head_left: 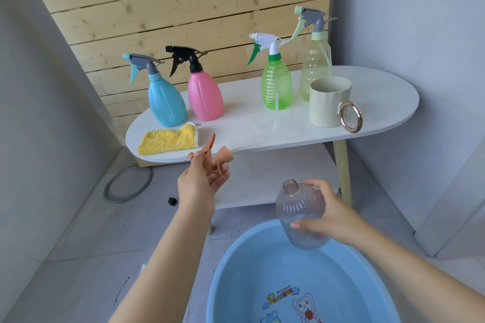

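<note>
head | table (249,126), plank wall (183,8) | left hand (199,183) grips spray top (223,156) | right hand (333,217) grips bottle (299,207)

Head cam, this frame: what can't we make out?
All head view.
Basin: near part and print cut off by the bottom edge.
Bottle: right side covered by the right hand; water inside cannot be told.
Spray head: lower part hidden by the left hand, blurred.
Mug: inside hidden by its own wall.
Black bit on the floor: too small to name.
</note>
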Available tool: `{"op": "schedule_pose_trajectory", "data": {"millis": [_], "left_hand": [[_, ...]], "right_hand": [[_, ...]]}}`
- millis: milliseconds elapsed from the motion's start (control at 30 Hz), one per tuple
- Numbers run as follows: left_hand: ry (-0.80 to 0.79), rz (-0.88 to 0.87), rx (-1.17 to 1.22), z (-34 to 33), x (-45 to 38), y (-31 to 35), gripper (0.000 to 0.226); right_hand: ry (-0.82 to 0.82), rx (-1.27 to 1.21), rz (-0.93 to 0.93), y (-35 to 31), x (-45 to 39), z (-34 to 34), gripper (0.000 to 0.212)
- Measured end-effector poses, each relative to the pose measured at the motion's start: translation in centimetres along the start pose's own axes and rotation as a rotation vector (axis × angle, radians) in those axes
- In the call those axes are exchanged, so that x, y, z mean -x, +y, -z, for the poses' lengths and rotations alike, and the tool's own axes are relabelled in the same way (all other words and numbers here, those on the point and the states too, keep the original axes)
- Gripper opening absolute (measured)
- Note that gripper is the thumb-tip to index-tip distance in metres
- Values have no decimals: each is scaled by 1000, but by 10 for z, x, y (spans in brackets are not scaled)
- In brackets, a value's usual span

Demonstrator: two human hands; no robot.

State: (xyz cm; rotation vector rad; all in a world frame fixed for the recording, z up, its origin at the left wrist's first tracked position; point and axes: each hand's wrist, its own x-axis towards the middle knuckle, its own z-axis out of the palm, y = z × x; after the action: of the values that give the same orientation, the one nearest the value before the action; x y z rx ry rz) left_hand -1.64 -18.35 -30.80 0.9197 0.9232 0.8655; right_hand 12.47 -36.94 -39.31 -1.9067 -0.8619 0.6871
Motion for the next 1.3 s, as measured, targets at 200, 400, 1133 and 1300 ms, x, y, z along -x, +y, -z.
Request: {"op": "schedule_pose_trajectory", "data": {"millis": [200, 400, 1133, 1300], "left_hand": [[-29, 36, -28, -40, -20, 16, 10], [-101, 81, -281, -65, -37, 30, 31], [-726, -125, -801, -22, 27, -33, 67], [-946, -85, -681, -22, 23, -47, 74]], "right_hand": [[23, -89, 15, -10, -2, -1, 87], [19, -115, 21, -15, -3, 0, 86], [-44, -588, 69, -31, -2, 12, 72], [-171, -715, 67, -30, -11, 14, 85]]}}
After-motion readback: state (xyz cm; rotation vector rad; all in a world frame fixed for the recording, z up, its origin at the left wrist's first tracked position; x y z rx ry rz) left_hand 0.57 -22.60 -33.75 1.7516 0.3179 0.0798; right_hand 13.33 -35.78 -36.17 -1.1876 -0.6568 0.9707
